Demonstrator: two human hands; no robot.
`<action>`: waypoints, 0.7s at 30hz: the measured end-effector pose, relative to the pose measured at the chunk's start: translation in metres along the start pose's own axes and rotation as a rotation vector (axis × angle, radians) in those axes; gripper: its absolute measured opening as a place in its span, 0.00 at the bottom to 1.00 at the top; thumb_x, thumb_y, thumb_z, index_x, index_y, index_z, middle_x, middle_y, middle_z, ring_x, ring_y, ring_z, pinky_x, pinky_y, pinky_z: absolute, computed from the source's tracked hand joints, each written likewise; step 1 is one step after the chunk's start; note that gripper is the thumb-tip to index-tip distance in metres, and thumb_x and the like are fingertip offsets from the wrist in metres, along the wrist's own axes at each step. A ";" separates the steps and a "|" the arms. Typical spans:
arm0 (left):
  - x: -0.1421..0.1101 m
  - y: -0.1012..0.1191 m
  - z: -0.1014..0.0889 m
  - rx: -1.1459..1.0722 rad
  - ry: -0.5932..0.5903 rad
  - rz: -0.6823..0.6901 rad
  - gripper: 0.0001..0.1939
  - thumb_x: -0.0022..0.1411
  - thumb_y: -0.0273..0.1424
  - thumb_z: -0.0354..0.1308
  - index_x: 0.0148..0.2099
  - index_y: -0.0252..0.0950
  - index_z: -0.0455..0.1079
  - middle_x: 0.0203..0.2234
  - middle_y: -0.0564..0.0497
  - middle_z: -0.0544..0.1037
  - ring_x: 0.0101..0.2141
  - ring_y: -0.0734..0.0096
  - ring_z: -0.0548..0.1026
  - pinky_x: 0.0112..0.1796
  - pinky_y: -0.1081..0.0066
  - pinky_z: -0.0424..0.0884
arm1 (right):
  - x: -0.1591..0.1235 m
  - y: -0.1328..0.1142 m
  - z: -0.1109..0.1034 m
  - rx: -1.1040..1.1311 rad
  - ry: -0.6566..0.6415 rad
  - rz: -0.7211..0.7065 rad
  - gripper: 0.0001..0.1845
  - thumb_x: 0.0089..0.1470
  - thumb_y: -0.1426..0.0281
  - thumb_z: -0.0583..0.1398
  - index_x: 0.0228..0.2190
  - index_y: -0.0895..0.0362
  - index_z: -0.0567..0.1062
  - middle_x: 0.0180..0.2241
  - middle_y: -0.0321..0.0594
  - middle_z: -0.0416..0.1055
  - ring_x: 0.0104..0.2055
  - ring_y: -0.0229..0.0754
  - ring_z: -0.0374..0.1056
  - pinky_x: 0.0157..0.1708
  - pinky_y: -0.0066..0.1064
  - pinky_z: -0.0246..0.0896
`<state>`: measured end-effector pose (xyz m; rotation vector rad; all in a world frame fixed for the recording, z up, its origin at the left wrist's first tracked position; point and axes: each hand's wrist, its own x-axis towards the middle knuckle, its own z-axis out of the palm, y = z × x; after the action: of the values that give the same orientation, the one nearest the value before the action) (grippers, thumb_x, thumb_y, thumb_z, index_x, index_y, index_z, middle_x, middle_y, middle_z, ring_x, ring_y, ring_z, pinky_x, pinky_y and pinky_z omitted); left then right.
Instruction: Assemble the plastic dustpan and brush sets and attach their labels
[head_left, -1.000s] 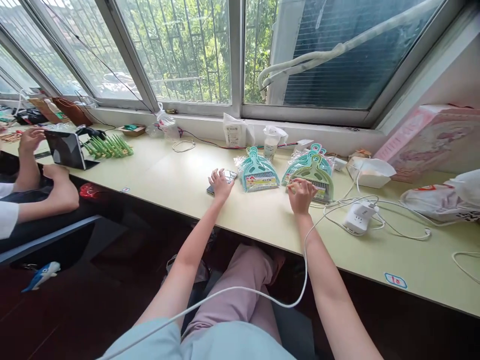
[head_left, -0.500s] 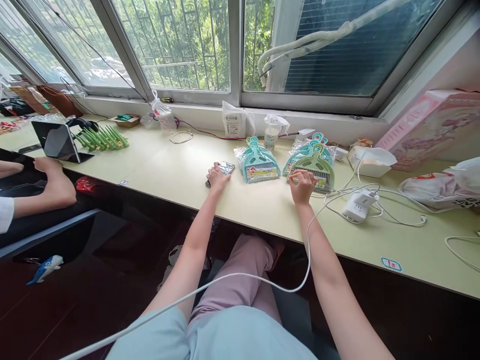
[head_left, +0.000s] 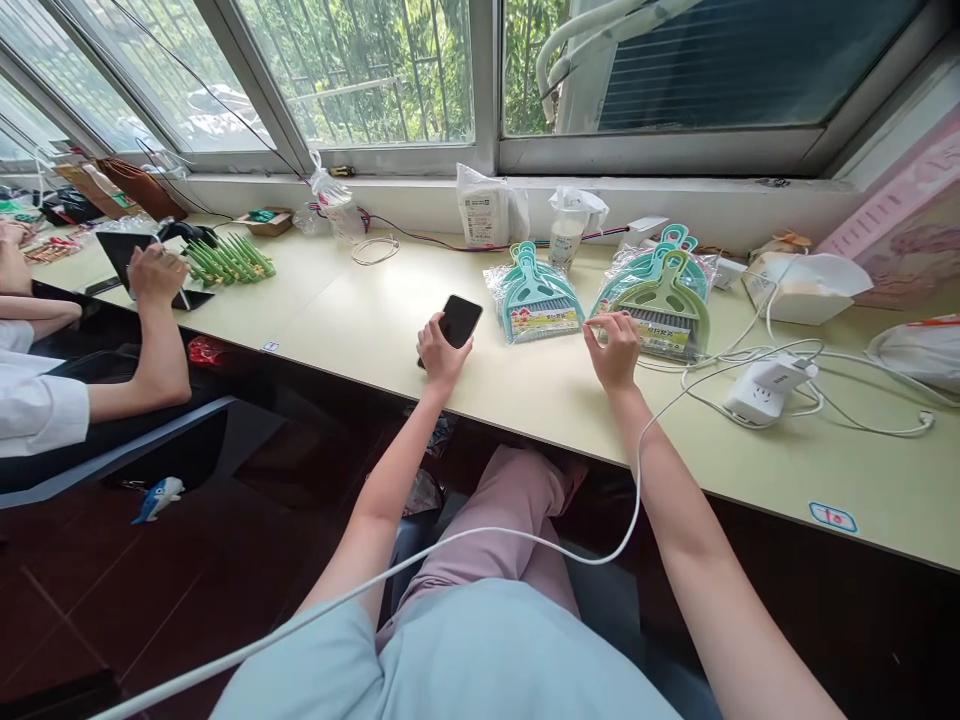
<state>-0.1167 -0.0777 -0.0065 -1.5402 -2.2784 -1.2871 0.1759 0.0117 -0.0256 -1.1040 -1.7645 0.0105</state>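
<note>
My left hand [head_left: 441, 352] is wrapped around a black smartphone [head_left: 460, 322], its dark screen tilted up above the tabletop. To the right, my right hand [head_left: 615, 348] has its thumb and fingertips closed in a pinch beside the left edge of a green dustpan-and-brush set [head_left: 667, 315]. Whatever the pinch holds, if anything, is too small to make out. Behind the green set lies a teal dustpan set [head_left: 675, 240] in clear wrap. Between my hands rests another wrapped teal dustpan-and-brush set [head_left: 536, 295] with a printed label.
A white power strip [head_left: 769, 390] with tangled cables lies at right, and one white cable [head_left: 517, 530] loops across my lap. A wrapped cup [head_left: 566, 240] stands behind the dustpans. At left, a co-worker's hand [head_left: 156, 272] is by a tablet [head_left: 120, 260] and green stalks [head_left: 229, 260].
My left hand has tipped the phone up from lying low on the table. My right hand stays pinched near the green dustpan. The co-worker's hand has risen by the tablet. The view has shifted.
</note>
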 end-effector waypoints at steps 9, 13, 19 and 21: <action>-0.030 0.093 0.009 -0.431 0.036 0.124 0.38 0.51 0.39 0.69 0.60 0.43 0.56 0.55 0.42 0.68 0.55 0.54 0.66 0.56 0.56 0.62 | -0.014 -0.076 0.023 1.193 -0.696 0.416 0.41 0.48 0.33 0.51 0.55 0.42 0.67 0.55 0.40 0.71 0.58 0.51 0.65 0.53 0.49 0.64; -0.036 0.137 0.040 -0.572 -0.040 -0.032 0.39 0.48 0.44 0.71 0.58 0.44 0.58 0.54 0.42 0.68 0.57 0.52 0.64 0.56 0.54 0.60 | -0.011 -0.081 0.016 1.376 -0.627 0.563 0.50 0.43 0.29 0.45 0.55 0.47 0.69 0.56 0.44 0.70 0.63 0.54 0.60 0.56 0.47 0.63; -0.011 0.155 0.075 -0.878 -0.176 -0.325 0.26 0.61 0.53 0.55 0.52 0.40 0.62 0.48 0.42 0.73 0.54 0.56 0.69 0.55 0.57 0.63 | 0.001 -0.058 0.005 1.404 -0.488 0.662 0.35 0.49 0.42 0.60 0.54 0.45 0.69 0.54 0.39 0.72 0.58 0.52 0.66 0.52 0.46 0.68; 0.004 0.148 0.077 -1.033 -0.281 -0.432 0.26 0.66 0.55 0.44 0.51 0.39 0.63 0.42 0.44 0.76 0.47 0.60 0.74 0.49 0.59 0.68 | 0.003 -0.049 0.003 1.388 -0.459 0.666 0.33 0.45 0.56 0.68 0.53 0.45 0.69 0.52 0.37 0.73 0.55 0.50 0.68 0.51 0.44 0.68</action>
<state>0.0277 -0.0029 0.0323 -1.5119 -2.2742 -2.8420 0.1406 -0.0131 -0.0019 -0.5376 -1.1516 1.7108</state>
